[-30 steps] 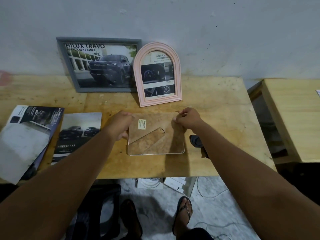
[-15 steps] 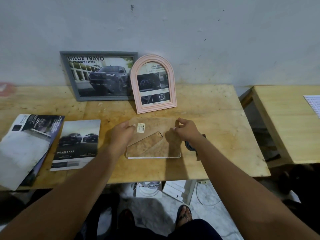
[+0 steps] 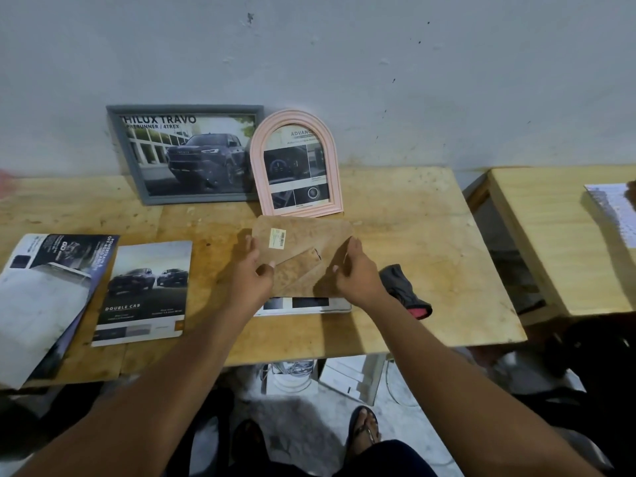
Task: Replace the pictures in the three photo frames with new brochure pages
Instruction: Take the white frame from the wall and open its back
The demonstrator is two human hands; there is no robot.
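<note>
Head view: both hands work over the wooden table (image 3: pixel 413 235).
Change: the brown backing board (image 3: pixel 303 249) lay flat on the third frame half a second ago. It is now lifted off and tilted, clear of the frame at its near edge.
Third frame (image 3: pixel 309 307): lies face down on the table under the board, just in front of the pink frame (image 3: pixel 294 116). A printed sheet shows inside it.
Meaning: the back is open, so the sheet inside can likely be swapped next. The grey frame (image 3: pixel 186 108) and the pink one lean on the wall with prints in them.
Left hand (image 3: pixel 254 273): pinches the board's left edge, thumb on top.
Right hand (image 3: pixel 354 273): pinches the right edge, thumb on top, fingers curled under.
Brochure page (image 3: pixel 144 290): lies flat, left of the hands.
</note>
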